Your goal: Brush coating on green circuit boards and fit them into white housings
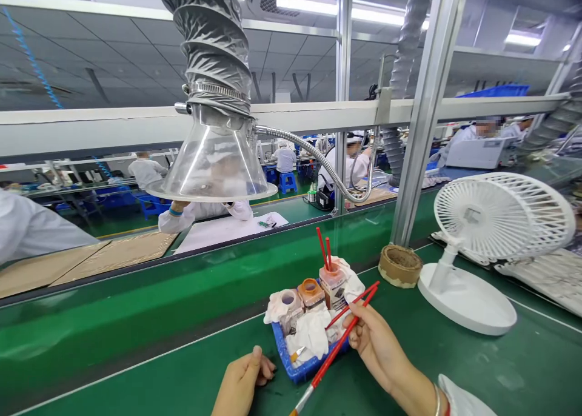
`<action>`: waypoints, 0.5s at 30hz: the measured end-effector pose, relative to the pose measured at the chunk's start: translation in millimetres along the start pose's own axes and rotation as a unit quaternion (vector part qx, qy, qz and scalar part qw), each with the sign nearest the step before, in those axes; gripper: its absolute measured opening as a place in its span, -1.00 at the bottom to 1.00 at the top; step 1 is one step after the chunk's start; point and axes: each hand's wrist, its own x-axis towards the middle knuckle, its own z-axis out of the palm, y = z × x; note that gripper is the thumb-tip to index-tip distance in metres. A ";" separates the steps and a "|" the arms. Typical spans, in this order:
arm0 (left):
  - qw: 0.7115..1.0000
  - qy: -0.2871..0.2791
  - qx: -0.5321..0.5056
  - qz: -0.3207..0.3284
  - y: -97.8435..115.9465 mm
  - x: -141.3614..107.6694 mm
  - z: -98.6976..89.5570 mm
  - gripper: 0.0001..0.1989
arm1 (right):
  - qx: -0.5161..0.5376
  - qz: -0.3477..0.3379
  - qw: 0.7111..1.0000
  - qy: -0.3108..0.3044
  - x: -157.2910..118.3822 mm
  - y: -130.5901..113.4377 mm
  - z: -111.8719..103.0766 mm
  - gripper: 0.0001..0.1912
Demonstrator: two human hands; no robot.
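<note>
- Grasped in the right hand (379, 349), two red-handled brushes (340, 348) were held at lower right of centre; nothing was gripped by the loosely curled left hand (243, 382) at bottom centre.
- A green workbench (136, 349) was spread across the lower frame.
- A clear fume hood (213, 167) was hung at upper centre.
- A white desk fan (500, 222) was stood at right.
- A blue tray (285, 358) was placed between the hands, lined with white wipes (309, 337).
- Three jars were held in it; two red brush handles (325, 246) were stood in the rightmost jar (331, 285).
- A brown tape roll (400, 265) was set left of the fan.
</note>
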 end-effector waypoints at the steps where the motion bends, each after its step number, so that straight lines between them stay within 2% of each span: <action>1: 1.000 -0.003 -0.003 -0.003 -0.6 0.2 -0.7 -0.33 | 0.001 0.000 1.000 0.000 0.1 0.1 0.2 -0.56; 7: 0.996 -0.008 -0.077 -0.032 -12.2 6.4 -4.1 -0.21 | 0.004 -0.002 1.000 -0.004 0.1 -0.4 2.4 -0.56; 11: 0.993 0.005 -0.107 -0.048 -12.7 8.3 -4.3 -0.26 | 0.004 -0.002 1.000 -0.003 0.3 -1.1 3.4 -0.56; 15: 0.994 0.035 -0.091 -0.056 -6.0 7.0 -4.1 -0.32 | 0.005 -0.004 1.000 -0.003 -0.6 -0.8 3.3 -0.57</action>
